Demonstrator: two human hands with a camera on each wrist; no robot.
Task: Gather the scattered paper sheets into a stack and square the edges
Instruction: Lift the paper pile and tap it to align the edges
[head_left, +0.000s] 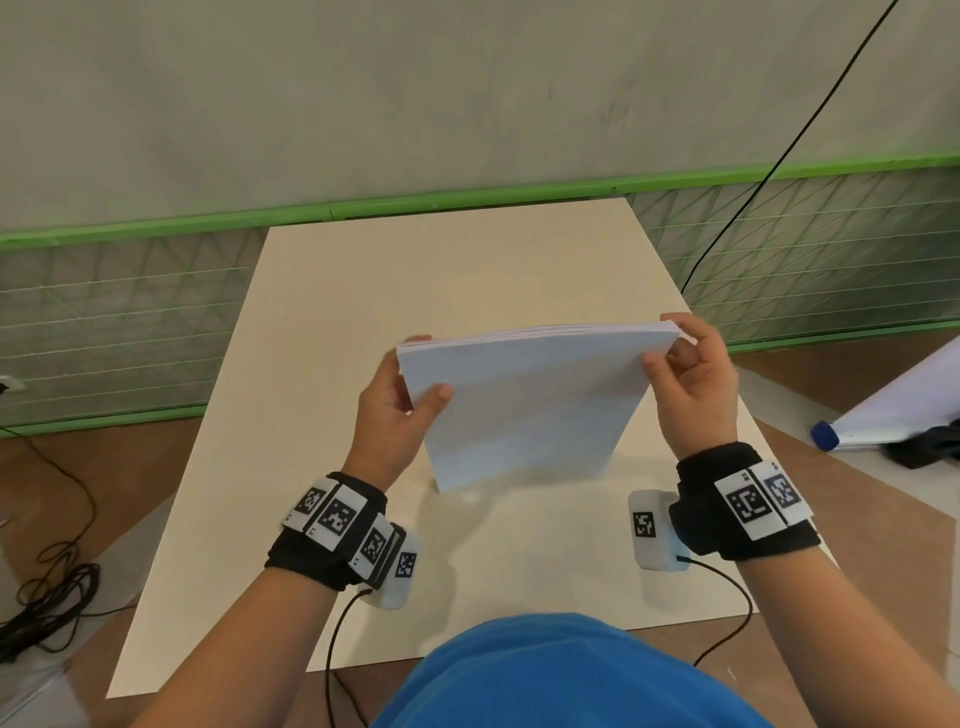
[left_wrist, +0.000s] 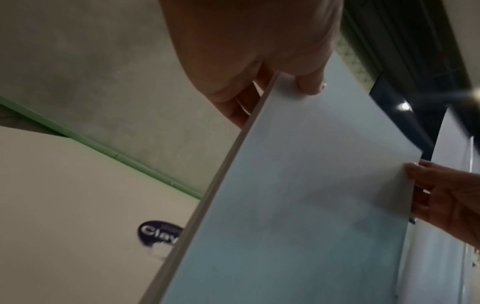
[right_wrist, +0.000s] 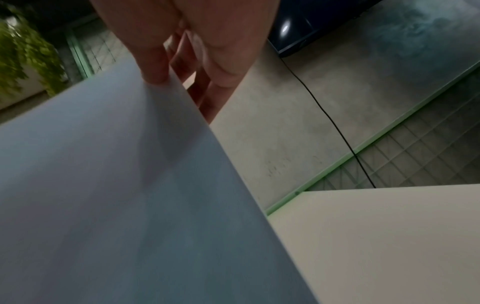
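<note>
Left hand (head_left: 397, 410) and right hand (head_left: 691, 384) each pinching a side edge of the paper stack (head_left: 524, 410), thumbs on the near face; stack held on edge, its lower edge at the table (head_left: 291, 415)

The place looked like a bare indoor workspace set up for recording. A plain cream rectangular tabletop (head_left: 363, 291) stood against a far grey concrete wall (head_left: 363, 93) edged with a green-framed wire mesh fence (head_left: 104, 312). Loose black cables (head_left: 47, 597) lay on the brown floor at left.
</note>
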